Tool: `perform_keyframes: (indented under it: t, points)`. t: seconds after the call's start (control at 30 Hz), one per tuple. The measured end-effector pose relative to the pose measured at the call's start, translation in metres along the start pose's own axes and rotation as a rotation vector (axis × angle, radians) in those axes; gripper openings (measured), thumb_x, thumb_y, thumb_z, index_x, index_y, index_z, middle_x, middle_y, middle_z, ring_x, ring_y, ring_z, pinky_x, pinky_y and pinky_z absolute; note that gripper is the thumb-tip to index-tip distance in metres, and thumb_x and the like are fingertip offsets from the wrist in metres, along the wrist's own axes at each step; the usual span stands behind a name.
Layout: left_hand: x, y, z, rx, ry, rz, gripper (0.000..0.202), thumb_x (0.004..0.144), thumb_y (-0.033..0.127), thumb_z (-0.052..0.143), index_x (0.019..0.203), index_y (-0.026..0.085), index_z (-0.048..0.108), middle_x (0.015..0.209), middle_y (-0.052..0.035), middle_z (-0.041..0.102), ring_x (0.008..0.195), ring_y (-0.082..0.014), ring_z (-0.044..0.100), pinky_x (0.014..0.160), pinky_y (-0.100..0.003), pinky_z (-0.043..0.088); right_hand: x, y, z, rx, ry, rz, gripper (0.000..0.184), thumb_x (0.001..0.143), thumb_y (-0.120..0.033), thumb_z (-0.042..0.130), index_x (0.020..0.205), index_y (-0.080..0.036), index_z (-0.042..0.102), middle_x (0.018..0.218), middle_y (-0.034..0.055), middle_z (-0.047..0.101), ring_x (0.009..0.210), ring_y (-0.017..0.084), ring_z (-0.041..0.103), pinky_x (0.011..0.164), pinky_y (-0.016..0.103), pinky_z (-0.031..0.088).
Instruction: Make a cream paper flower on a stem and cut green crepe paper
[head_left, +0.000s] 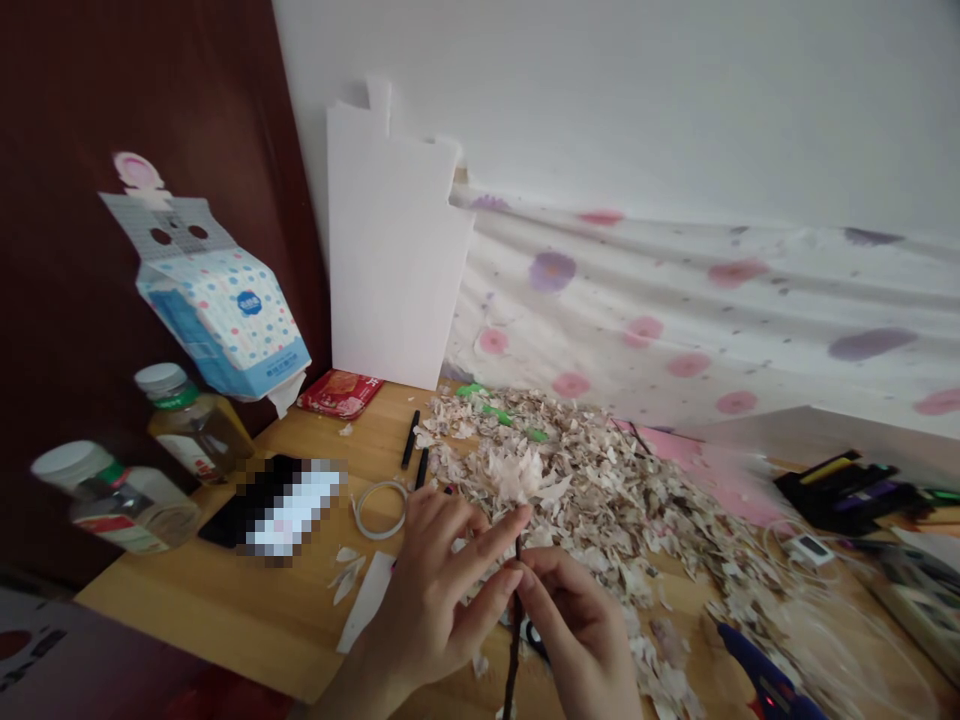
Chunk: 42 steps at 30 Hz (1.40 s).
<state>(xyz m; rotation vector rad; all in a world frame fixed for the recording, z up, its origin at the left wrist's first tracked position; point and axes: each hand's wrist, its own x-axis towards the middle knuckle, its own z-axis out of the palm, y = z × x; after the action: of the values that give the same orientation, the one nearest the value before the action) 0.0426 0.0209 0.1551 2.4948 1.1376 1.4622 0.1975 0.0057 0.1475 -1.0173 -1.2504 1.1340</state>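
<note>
A flower [517,475] built of pale, dried-looking petals tops a thin dark stem [513,660] in front of me. My left hand [442,580] has its thumb against the stem, and its index finger reaches up beneath the petals. Lower down, my right hand [574,625] pinches the same stem between thumb and fingers. Behind the flower lies a broad heap of loose dry petals [622,500]. Part of a pair of scissors or a similar black loop [536,640] shows behind the right hand.
A blue glue gun [769,675] with a red light lies at the lower right. To the left are a tape roll [380,510], a pixelated phone [274,510], and two lidded bottles [116,500]. A tissue pack [225,310] hangs above them. White foam board [394,250] leans on the wall.
</note>
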Motion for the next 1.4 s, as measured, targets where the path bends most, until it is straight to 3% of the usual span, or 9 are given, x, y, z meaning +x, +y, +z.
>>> perform_keyframes:
  t: [0.17, 0.4, 0.57, 0.73, 1.03, 1.27, 1.4]
  points:
    - [0.001, 0.001, 0.001, -0.015, -0.002, -0.039, 0.046, 0.099, 0.022, 0.044, 0.146, 0.023, 0.045, 0.09, -0.0038, 0.053, 0.088, -0.0217, 0.049, 0.085, -0.041, 0.036, 0.001, -0.005, -0.001, -0.053, -0.045, 0.032, 0.03, 0.085, -0.047, 0.071, 0.076, -0.018, 0.069, 0.063, 0.0027, 0.064, 0.057, 0.013, 0.057, 0.054, 0.019, 0.048]
    - [-0.001, 0.003, 0.002, -0.125, -0.029, -0.104, 0.047, 0.099, 0.022, 0.046, 0.146, 0.025, 0.044, 0.093, -0.0042, 0.057, 0.089, -0.0217, 0.052, 0.086, -0.041, 0.039, 0.001, 0.0, -0.003, -0.067, -0.01, -0.03, 0.028, 0.086, -0.046, 0.07, 0.077, -0.019, 0.07, 0.063, 0.0018, 0.065, 0.055, 0.012, 0.057, 0.052, 0.017, 0.047]
    - [0.002, 0.01, -0.004, -0.284, -0.037, -0.228, 0.043, 0.097, 0.02, 0.05, 0.139, 0.026, 0.05, 0.087, -0.0011, 0.06, 0.087, -0.0178, 0.058, 0.084, -0.034, 0.046, 0.002, -0.006, -0.003, -0.138, -0.054, -0.056, 0.025, 0.088, -0.042, 0.067, 0.078, -0.019, 0.072, 0.065, 0.003, 0.069, 0.058, 0.014, 0.061, 0.054, 0.018, 0.049]
    - [0.012, 0.017, -0.013, -0.212, -0.06, -0.297, 0.035, 0.097, 0.019, 0.052, 0.131, 0.023, 0.056, 0.09, -0.0013, 0.066, 0.081, -0.0144, 0.062, 0.08, -0.029, 0.05, 0.003, -0.006, -0.003, -0.238, -0.043, -0.11, 0.022, 0.09, -0.038, 0.063, 0.079, -0.02, 0.071, 0.067, 0.0023, 0.071, 0.062, 0.016, 0.065, 0.057, 0.02, 0.051]
    - [0.018, 0.025, -0.021, 0.108, -0.08, -0.087, 0.031, 0.095, 0.014, 0.051, 0.126, 0.015, 0.056, 0.084, -0.0049, 0.071, 0.073, -0.0213, 0.064, 0.065, -0.037, 0.052, 0.002, -0.002, -0.004, -0.404, 0.05, -0.251, 0.015, 0.09, -0.03, 0.064, 0.08, -0.021, 0.071, 0.067, -0.0016, 0.069, 0.064, 0.014, 0.068, 0.06, 0.017, 0.051]
    - [0.018, 0.027, -0.017, 0.175, -0.074, 0.01, 0.035, 0.094, 0.01, 0.052, 0.128, 0.014, 0.056, 0.075, -0.0031, 0.067, 0.065, -0.0211, 0.062, 0.059, -0.038, 0.05, 0.003, -0.004, -0.002, -0.375, 0.058, -0.285, 0.012, 0.087, -0.023, 0.063, 0.078, -0.022, 0.071, 0.064, -0.0034, 0.067, 0.063, 0.013, 0.068, 0.058, 0.015, 0.051]
    - [0.019, 0.03, -0.02, 0.151, -0.016, -0.003, 0.029, 0.093, 0.013, 0.056, 0.121, 0.016, 0.061, 0.088, -0.0065, 0.069, 0.074, -0.0203, 0.064, 0.064, -0.035, 0.052, 0.002, -0.004, -0.002, -0.362, 0.044, -0.276, 0.012, 0.087, -0.022, 0.062, 0.078, -0.022, 0.071, 0.065, -0.0033, 0.069, 0.061, 0.012, 0.066, 0.058, 0.015, 0.051]
